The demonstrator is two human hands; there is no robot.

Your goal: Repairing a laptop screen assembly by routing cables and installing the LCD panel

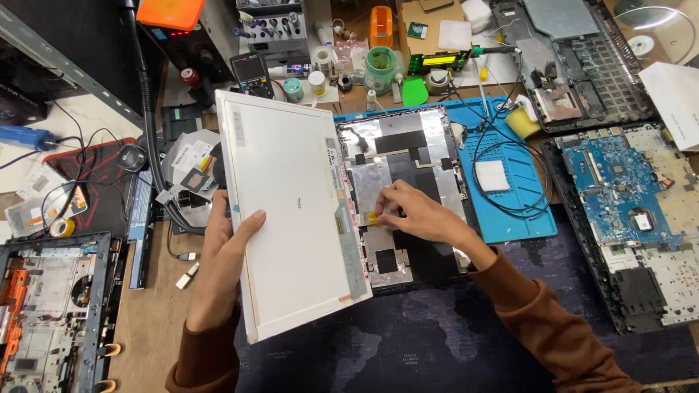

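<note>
1. We see the left hand (222, 266) clamped on the left long edge of the thin white rectangular display panel (287, 211), thumb across its pale back and fingers hidden beneath. The panel is tipped up like an opened book page, its right edge resting along the lid, probably so that the space behind it stays reachable.

2. At 3 o'clock from the panel lies the dark laptop lid shell lined with silver foil and black patches (408, 189), flat on the tabletop (145, 327). Lying flat, it serves as a steady base for the panel's lower edge.

3. The right hand (415, 211) reaches in over the lid, its fingertips pinched together on a small yellow tape tab (371, 217) just beside the panel's right edge. We cannot tell whether a cable sits under the tab.

4. At 2 o'clock from the lid, a blue silicone work mat (510, 204) carries a coiled black wire and a white pad, kept within reach yet apart from the hands.

5. Farther out at 3 o'clock sits a bare blue circuit board in a stripped laptop base (619, 189); at 8 o'clock another opened grey laptop chassis (51, 306) lies well clear.
</note>
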